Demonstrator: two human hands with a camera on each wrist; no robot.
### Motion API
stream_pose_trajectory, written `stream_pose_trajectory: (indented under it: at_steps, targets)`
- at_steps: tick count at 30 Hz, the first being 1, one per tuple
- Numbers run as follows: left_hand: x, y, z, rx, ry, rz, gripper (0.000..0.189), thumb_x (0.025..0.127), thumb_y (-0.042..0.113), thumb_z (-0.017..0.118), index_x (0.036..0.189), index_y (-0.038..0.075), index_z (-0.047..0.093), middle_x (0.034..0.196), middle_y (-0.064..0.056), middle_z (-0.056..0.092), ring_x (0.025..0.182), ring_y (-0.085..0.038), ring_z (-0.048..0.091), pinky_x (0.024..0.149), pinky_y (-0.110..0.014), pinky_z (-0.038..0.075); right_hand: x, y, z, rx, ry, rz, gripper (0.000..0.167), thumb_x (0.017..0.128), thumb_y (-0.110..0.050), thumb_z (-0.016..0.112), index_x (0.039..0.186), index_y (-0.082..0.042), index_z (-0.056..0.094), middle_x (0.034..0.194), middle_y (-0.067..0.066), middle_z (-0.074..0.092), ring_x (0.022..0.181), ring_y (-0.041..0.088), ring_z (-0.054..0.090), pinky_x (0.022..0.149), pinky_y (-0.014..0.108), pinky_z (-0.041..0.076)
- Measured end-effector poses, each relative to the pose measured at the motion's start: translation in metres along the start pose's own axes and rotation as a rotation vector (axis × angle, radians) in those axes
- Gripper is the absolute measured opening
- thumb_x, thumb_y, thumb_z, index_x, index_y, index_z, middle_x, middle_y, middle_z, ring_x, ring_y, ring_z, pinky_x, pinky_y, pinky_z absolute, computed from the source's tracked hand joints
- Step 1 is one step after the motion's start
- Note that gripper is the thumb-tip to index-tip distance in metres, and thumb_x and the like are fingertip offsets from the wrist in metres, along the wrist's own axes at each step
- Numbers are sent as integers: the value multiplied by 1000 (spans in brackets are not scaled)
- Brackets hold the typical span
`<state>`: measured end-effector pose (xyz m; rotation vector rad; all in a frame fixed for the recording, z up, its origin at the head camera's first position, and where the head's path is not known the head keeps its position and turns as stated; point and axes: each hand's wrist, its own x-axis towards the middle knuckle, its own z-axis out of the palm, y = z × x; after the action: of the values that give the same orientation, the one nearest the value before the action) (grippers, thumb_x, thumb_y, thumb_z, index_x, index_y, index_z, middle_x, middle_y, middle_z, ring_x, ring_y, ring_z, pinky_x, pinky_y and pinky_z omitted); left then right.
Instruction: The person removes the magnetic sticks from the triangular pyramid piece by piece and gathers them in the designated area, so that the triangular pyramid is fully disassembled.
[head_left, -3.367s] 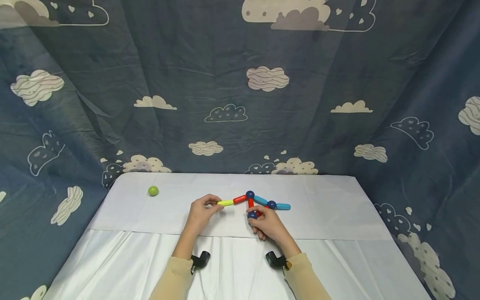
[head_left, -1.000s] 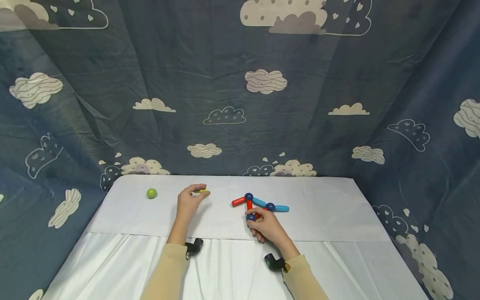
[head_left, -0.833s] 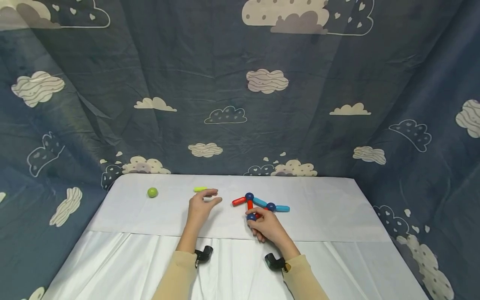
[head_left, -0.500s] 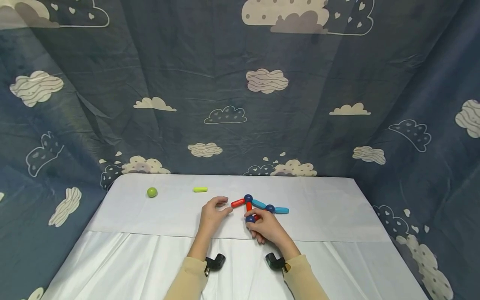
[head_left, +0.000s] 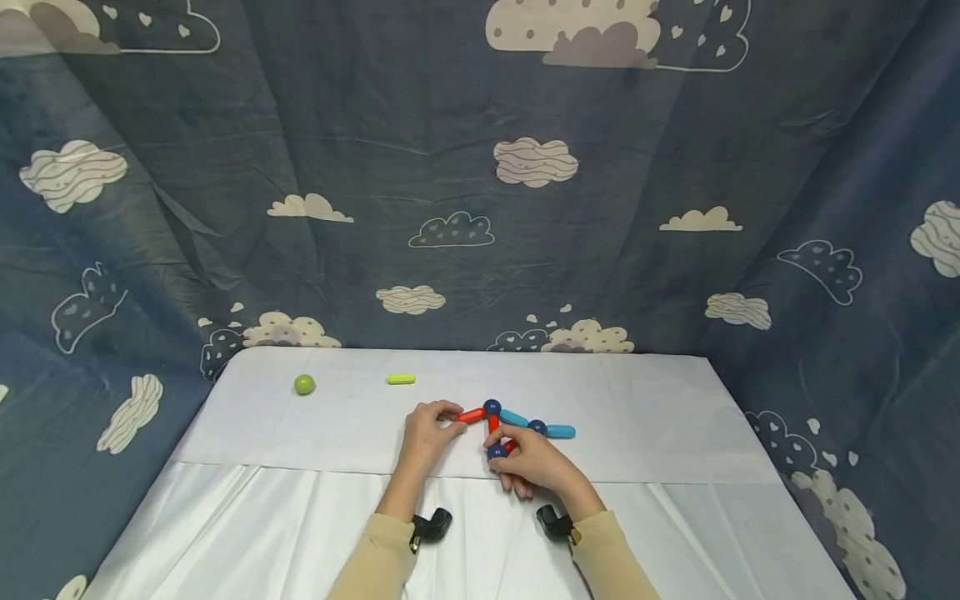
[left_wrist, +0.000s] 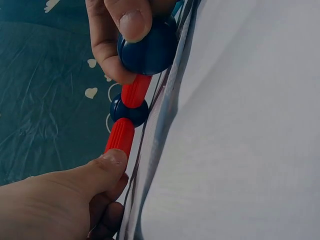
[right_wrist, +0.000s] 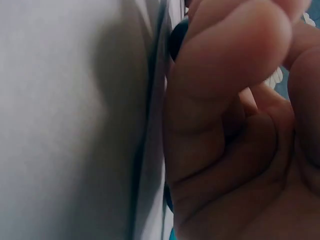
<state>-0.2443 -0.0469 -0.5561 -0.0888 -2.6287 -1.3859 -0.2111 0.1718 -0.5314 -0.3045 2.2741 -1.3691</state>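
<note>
A joined figure of magnetic rods and balls lies on the white table. My left hand (head_left: 428, 434) pinches the free end of its left red rod (head_left: 472, 415) between thumb and fingers, as the left wrist view also shows. That rod meets a dark blue ball (head_left: 492, 407) at the top. My right hand (head_left: 534, 457) holds the lower blue ball (left_wrist: 150, 50) between thumb and fingers. A second red rod (left_wrist: 136, 91) links these two balls. Two light blue rods, the nearer one (head_left: 513, 418) and the end one (head_left: 561, 432), join at another blue ball (head_left: 537, 427). My right fingers partly hide a third red rod (head_left: 511, 446).
A yellow-green rod (head_left: 401, 378) lies alone toward the back of the table (head_left: 645, 400). Farther left sits a green ball (head_left: 303, 384). A dark cloud-patterned curtain (head_left: 345, 150) hangs behind the table and along its sides.
My left hand took the yellow-green rod off the red rod, laid it at the back and let go. It then came right and pinched the red rod. The figure shifted slightly toward me.
</note>
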Motion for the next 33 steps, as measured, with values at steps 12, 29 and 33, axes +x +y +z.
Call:
stream_pose_trajectory:
  at_steps: [12, 29, 33]
  targets:
    - [-3, 0, -2, 18, -42, 10, 15, 87, 22, 88, 101, 20, 84, 94, 2, 79, 96, -20, 65, 93, -47, 48, -11, -15, -16, -10, -32, -82, 41, 100, -19, 73, 138, -6, 64, 63, 1, 64, 46, 10, 50, 47, 24, 43]
    - [-6, 0, -3, -12, -165, 64, 13, 87, 25, 87, 100, 24, 83, 91, 7, 79, 88, -11, 60, 97, -39, 43, 2, -2, -17, -256, 558, -34, 39, 92, -22, 83, 129, -15, 72, 104, 2, 75, 95, 17, 68, 93, 42, 60]
    - [-6, 0, -3, -18, -228, 76, 13, 90, 27, 86, 102, 24, 83, 96, 5, 76, 91, -11, 61, 85, -34, 50, 5, 3, -15, -293, 540, -9, 39, 91, -25, 84, 127, -15, 73, 98, 1, 74, 88, 15, 63, 87, 36, 57]
